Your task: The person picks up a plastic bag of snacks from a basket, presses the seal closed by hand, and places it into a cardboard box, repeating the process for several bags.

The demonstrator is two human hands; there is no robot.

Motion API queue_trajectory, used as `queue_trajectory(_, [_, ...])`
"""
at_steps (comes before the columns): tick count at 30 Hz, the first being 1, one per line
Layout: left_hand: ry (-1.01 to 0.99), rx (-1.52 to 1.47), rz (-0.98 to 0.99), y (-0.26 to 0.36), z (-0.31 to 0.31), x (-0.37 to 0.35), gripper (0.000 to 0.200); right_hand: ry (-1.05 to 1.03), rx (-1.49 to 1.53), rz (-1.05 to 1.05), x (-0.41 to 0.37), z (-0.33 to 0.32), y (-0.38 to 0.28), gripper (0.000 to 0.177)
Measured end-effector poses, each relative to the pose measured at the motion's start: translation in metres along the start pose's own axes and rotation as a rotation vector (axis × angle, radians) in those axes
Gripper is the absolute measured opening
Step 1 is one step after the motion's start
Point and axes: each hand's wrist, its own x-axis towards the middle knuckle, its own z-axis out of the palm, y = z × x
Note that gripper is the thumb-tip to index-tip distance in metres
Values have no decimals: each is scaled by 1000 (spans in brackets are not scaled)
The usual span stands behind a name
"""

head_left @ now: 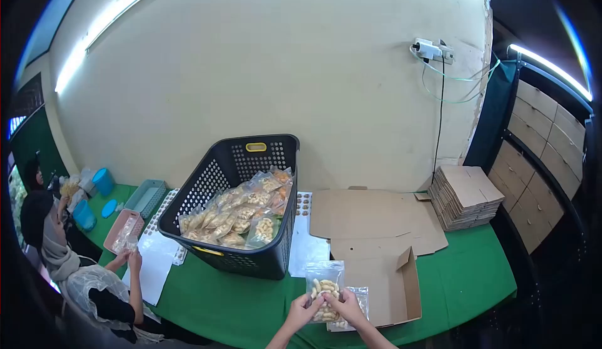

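Observation:
Between my left hand [303, 312] and my right hand [348, 309] is a clear zip bag [326, 283] of pale, finger-shaped snacks. Both hands are closed on its lower sides, thumbs on the front, and its clear top stands up. Partly behind my right hand, a second clear bag [362, 296] lies on the cardboard with similar pale pieces showing. Just beyond my hands to the left stands a black perforated basket [251, 262]. Several filled snack bags [235, 212] are heaped inside it.
Unfolded cardboard [376, 220] covers the table's middle right, one flap raised [411, 286]. Flat boxes are stacked [467, 192] at the back right. On the left, a co-worker [81, 280] handles clear packaging by a pink basket [116, 233]. Green cloth [464, 267] covers the table.

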Motion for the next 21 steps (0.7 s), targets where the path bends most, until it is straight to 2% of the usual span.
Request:
queue_trajectory(5, [10,-71,131,-5,0,-2,24,-24,148,7,1,3,1,25])
queue_trajectory(8, [-32,-225,63,-33,3,-4,25,-20,225,41,-3,5,3,23])
queue_trajectory(14, [6,-353,12,-4,8,-6,31,49,220,53,-2,7,-4,27])
queue_trajectory(17, [10,-155,35,-25,4,-4,32,-23,114,-38,-11,10,-16,32])
queue_trajectory(21, [-113,-167,-93,-22,-3,-5,29,-70,69,-23,-13,5,-21,34])
